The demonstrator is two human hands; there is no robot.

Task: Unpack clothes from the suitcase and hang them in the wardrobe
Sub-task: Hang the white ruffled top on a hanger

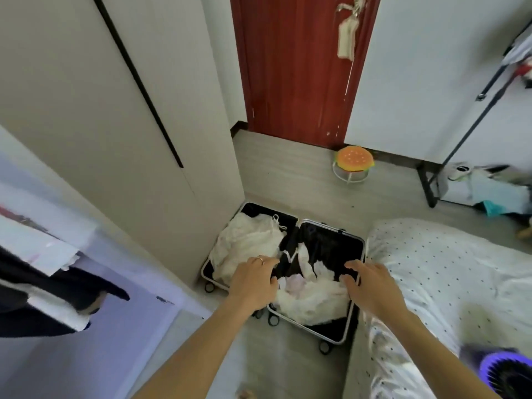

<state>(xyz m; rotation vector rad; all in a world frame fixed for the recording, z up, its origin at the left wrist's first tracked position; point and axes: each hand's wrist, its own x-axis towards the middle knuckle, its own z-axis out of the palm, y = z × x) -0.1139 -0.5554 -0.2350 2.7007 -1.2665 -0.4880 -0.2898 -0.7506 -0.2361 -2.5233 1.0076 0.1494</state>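
1. A black suitcase (331,249) lies open on the floor (288,174), with both halves flat. It sits between the wardrobe (121,110) and the bed (449,272).
2. White clothes (247,243) fill the half next to the wardrobe. More white clothes (311,298) are heaped in the half next to the bed, at the near end of it.
3. The left hand (253,279) reaches down over the middle of the suitcase. Its fingers are spread and bent, and they hold nothing. There is a ring on one finger.
4. The right hand (371,286) is over the suitcase edge next to the bed. Its fingers are spread too, and it holds nothing. I cannot tell if the fingertips touch the clothes.
5. A dark piece of clothing (57,295) hangs at the open side of the wardrobe, on the left.
6. A small stool (353,162) that looks like a burger stands on the floor by the red door (296,67).
7. A black rack (472,116) leans up by the far wall on the right.
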